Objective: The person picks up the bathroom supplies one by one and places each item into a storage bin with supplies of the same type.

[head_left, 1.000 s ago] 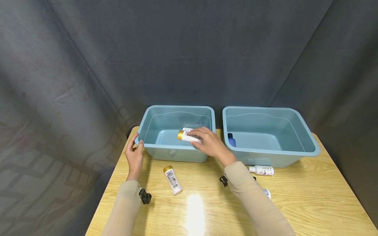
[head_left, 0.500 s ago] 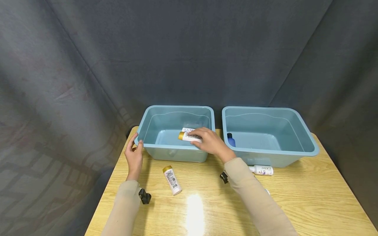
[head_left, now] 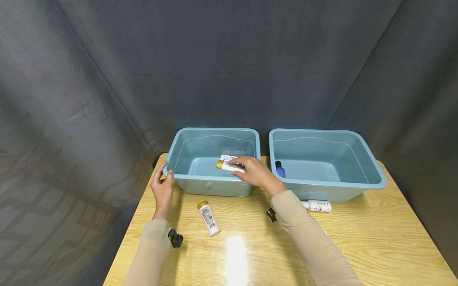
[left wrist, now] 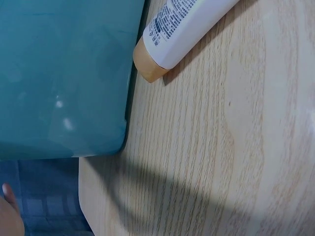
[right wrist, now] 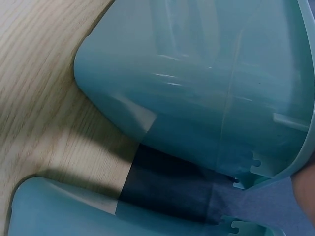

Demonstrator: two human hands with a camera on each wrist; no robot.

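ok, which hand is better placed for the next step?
Probably the right hand: it holds a white gold-capped bottle at the opening of the left blue tub, seemingly ready for release inside. The left hand grips that tub's near-left corner.

This looks like a curtained-off studio or lab booth: dark grey cloth [head_left: 229,67] hangs behind a wood-grain surface [head_left: 375,238].

Head view from above, facing forward and down, wrist views close in, left bin [head_left: 211,186] in all three
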